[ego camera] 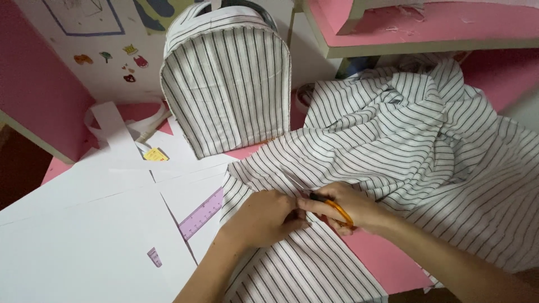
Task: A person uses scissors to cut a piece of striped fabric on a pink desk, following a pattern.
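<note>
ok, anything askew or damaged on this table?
Nothing damaged. The striped fabric lies bunched in folds rather than flat, and white paper sheets overlap loosely, half covering a purple ruler. The right hand holds orange-handled scissors at the cloth; the left hand presses it.

Your left hand (264, 216) hides most of the scissors (331, 206); only their orange handle and blade tips show. The striped fabric (415, 140) runs off the right edge, covering the counter (382, 258) there
</note>
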